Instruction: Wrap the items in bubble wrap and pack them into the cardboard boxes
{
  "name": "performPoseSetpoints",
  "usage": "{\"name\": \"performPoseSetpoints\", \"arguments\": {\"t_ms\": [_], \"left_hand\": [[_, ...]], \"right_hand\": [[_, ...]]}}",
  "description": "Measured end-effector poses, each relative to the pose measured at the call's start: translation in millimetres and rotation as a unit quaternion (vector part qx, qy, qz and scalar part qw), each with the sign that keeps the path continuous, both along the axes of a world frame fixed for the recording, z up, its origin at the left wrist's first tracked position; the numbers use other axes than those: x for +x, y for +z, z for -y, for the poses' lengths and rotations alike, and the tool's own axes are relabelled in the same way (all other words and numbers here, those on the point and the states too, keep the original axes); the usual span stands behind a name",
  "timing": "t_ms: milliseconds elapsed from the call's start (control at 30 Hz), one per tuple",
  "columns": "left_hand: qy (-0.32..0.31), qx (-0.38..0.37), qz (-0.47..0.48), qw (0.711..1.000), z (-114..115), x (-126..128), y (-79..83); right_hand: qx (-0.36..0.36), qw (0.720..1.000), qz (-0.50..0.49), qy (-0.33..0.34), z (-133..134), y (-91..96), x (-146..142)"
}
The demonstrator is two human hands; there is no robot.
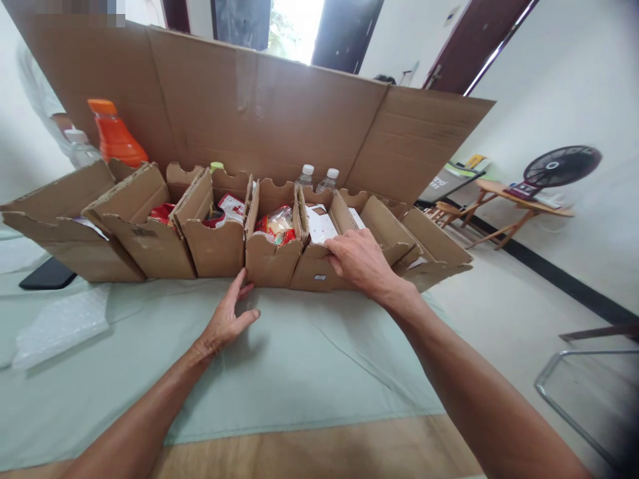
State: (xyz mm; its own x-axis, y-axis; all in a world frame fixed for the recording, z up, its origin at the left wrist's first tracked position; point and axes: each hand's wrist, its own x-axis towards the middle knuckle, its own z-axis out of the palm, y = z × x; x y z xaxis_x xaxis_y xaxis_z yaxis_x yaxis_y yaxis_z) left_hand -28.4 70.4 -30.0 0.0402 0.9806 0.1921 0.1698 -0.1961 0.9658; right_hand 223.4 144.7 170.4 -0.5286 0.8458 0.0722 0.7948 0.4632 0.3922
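A row of several open cardboard bins (214, 249) stands on a pale green cloth (299, 359). My left hand (227, 319) lies open on the cloth, its fingertips touching the front of the bin with red and yellow snack packets (276, 226). My right hand (357, 259) curls over the front rim of the neighbouring bin (314, 269), which holds a white box (319, 223). Its fingers are bent onto the cardboard edge.
A tall cardboard sheet (259, 106) stands behind the bins. An orange bottle (114, 136) and clear water bottles (317, 178) stand at the back. Bubble wrap (60, 326) and a black flat object (47, 274) lie left. A fan (559, 166) and folding table (499, 199) are right.
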Motion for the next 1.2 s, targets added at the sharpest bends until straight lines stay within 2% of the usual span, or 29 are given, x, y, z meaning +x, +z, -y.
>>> {"name": "performPoseSetpoints", "arguments": {"t_ms": [267, 367, 433, 467, 533, 633, 700, 800, 900, 1000, 1067, 1200], "left_hand": [[-0.044, -0.018, 0.008, 0.999, -13.5, -8.5, 5.3], [-0.05, -0.018, 0.018, 0.998, -13.0, -8.5, 3.9], [-0.047, -0.017, 0.026, 0.998, -12.2, -6.4, 2.1], [-0.038, -0.018, 0.029, 0.999, -11.9, -5.0, 1.2], [-0.016, -0.027, 0.025, 0.999, -12.0, -2.5, 0.2], [0.01, -0.043, 0.009, 0.999, -12.9, -0.9, 0.9], [0.017, -0.05, 0.001, 0.999, -12.5, -0.8, 3.7], [0.034, -0.066, -0.014, 0.997, -5.4, -0.5, 13.6], [0.047, -0.078, -0.034, 0.995, 17.6, -3.6, 29.6], [0.029, -0.035, -0.129, 0.991, 58.6, -18.6, 39.2], [0.054, 0.007, -0.212, 0.976, 89.8, -36.9, 34.0], [0.234, 0.074, -0.287, 0.926, 137.1, -78.4, 0.1]], "right_hand": [[0.014, 1.0, -0.027, 0.003, -4.4, -4.6, 3.5], [0.112, 0.983, -0.131, 0.062, 6.7, -16.3, 6.1], [0.185, 0.952, -0.208, 0.124, 19.8, -28.0, 4.4], [0.198, 0.939, -0.231, 0.158, 26.4, -34.7, 2.7], [0.169, 0.931, -0.246, 0.209, 36.1, -48.0, -0.7], [0.095, 0.945, -0.234, 0.209, 38.9, -62.9, -3.0], [0.074, 0.948, -0.246, 0.19, 37.9, -66.8, -3.9], [0.049, 0.936, -0.284, 0.202, 41.4, -63.7, -13.8], [0.025, 0.922, -0.315, 0.223, 47.1, -54.3, -43.2], [-0.004, 0.917, -0.325, 0.232, 44.4, -41.4, -89.6], [-0.012, 0.928, -0.312, 0.204, 37.5, -31.4, -123.2], [-0.013, 0.972, -0.22, 0.084, 21.4, -14.5, -175.7]]}}
